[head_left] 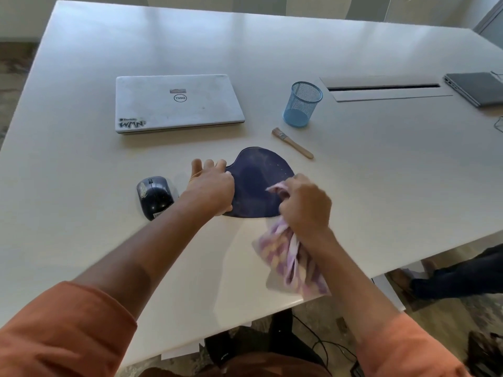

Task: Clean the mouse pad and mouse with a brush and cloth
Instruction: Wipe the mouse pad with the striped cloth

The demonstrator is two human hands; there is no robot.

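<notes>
A broad white table (272, 50) with a smooth, slightly glossy top fills most of the view. A long cable slot (383, 87) is cut into it at about 2 o'clock from the mouse pad. Past the table's near edge, patterned flooring and dark cables (321, 341) show below, and someone's legs in dark trousers (460, 278) stand at 4 o'clock.

The dark blue mouse pad (255, 183) lies flat near the middle of the table. The left hand (211, 186) presses on its 9 o'clock edge, fingers spread and flat, reaching past the pad onto the table. The right hand (306, 205) sits over the pad's 4 o'clock edge, fingers closed tight around a pink and white checked cloth (288, 257); one bunched end touches the pad, the rest trails toward the near table edge.

The dark mouse (155, 195) rests on the table at 9 o'clock from the pad, just beside the left wrist, apart from the pad. A wooden-handled brush (292, 142) lies at 1 o'clock, near the pad but not touching. A blue mesh cup (302, 104) stands upright beyond the brush. A closed white laptop (178, 102) lies at 11 o'clock, and a closed grey laptop (476, 88) at the far 2 o'clock edge. Both sleeves are orange.
</notes>
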